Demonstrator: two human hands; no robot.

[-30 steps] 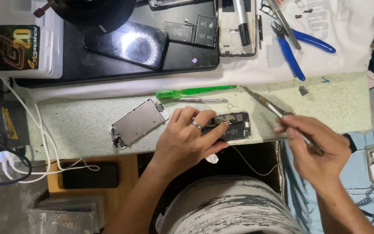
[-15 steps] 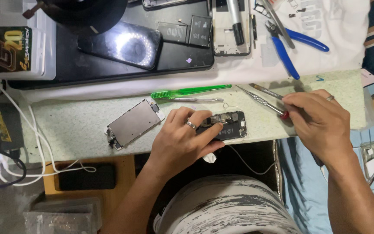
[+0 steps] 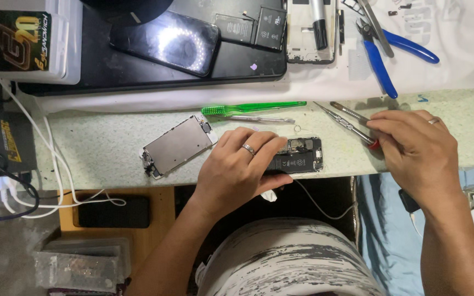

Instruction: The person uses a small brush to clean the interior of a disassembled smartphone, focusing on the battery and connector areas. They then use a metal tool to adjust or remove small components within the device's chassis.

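Here the left hand [image 3: 237,170] lies flat on the opened phone body [image 3: 298,155] at the front edge of the desk [image 3: 100,148], its grip loose, fingers spread, pinning the body down. The right hand [image 3: 412,148] has its grip closed on one red-tipped screwdriver [image 3: 346,121]. Counted nearby: one detached screen panel [image 3: 178,146], one green toothbrush [image 3: 253,108], one pair of blue-handled pliers [image 3: 382,49].

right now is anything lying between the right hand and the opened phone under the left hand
Nothing visible does. The right hand grips thin metal tools just right of the opened phone, which the left hand steadies; only bare green mat lies between them.
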